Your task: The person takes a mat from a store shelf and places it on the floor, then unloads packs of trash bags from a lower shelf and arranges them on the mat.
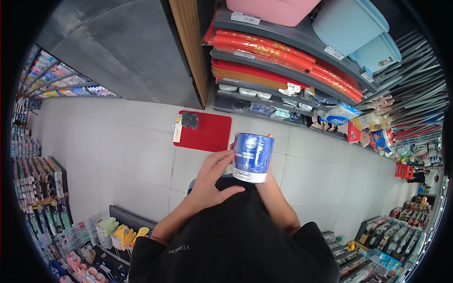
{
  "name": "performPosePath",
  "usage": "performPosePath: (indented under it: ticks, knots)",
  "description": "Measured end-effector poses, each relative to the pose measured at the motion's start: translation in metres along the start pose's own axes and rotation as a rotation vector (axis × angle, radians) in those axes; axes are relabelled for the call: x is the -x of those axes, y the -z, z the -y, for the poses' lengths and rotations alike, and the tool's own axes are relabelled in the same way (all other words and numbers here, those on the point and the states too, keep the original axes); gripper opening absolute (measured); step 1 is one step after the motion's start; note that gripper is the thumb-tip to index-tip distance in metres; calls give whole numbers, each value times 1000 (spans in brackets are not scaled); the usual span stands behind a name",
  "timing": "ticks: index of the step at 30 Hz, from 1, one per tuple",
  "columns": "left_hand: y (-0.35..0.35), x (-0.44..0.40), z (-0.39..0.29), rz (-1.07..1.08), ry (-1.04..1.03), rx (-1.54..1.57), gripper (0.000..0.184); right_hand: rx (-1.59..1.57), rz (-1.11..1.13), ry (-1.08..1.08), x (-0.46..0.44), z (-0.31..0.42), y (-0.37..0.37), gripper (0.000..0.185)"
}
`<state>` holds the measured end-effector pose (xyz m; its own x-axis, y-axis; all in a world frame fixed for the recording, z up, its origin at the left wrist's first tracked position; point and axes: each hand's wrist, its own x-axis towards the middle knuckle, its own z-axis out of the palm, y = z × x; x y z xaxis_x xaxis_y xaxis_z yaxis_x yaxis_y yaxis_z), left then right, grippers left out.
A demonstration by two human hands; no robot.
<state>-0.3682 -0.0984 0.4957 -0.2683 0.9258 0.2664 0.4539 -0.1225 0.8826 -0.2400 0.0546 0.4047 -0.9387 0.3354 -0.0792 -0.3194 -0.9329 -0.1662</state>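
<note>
Status: blue pack (253,158) is in hand, mid-frame, held up over the floor (311,181) & apart from the shelf unit (278,89) at 1 o'clock; not set down yet, & no sign of it being opened. R hand (269,177) has its grip closed round the pack from behind, fingers mostly hidden. L hand (213,172), at the pack's 8 o'clock, has its grip part open, thumb spread wide, fingertips at the pack's L edge; prob. touching, but hard to tell from this angle. Red mat (211,132) w/ grey slippers (190,120) on it lies on the floor at 10 o'clock.

Pack looks cylindrical, slightly tilted, glossy as if in clear wrap: blue sides, pale round motif & white print up top, white band round the base; text too small to read.
</note>
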Motion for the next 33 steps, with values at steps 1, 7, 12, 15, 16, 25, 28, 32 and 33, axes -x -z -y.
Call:
performPosePath:
  ticks: [1, 7, 12, 15, 16, 25, 28, 32, 33]
  knots:
    - [-5, -3, 0, 14, -51, -41, 85, -99, 84, 40, -5, -9, -9, 90]
    - [-26, -4, 11, 30, -180, -171, 75, -487, 9, -27, 16, -35, 11, 82]
    - [-27, 0, 15, -12, -240, -114, 69, -574, 372, -137, 5, -35, -22, 94]
    - [-23, -2, 15, -27, -317, -137, 67, -568, 367, -149, 3, -35, -33, 97]
    - [-23, -3, 15, -31, -326, -136, 66, -564, 374, -152, 1, -35, -35, 97]
    - [-13, -2, 19, -50, -333, -114, 60, -550, 365, -158, -7, -41, -43, 96]
    - [-9, -1, 22, -41, -332, -123, 60, -598, 416, -179, -14, -46, -40, 96]
    - [-6, 1, 23, -65, -235, -60, 64, -556, 236, -148, -14, -44, -40, 95]
    - [-4, 1, 26, -66, -222, -54, 71, -540, 140, -124, -13, -46, -40, 88]
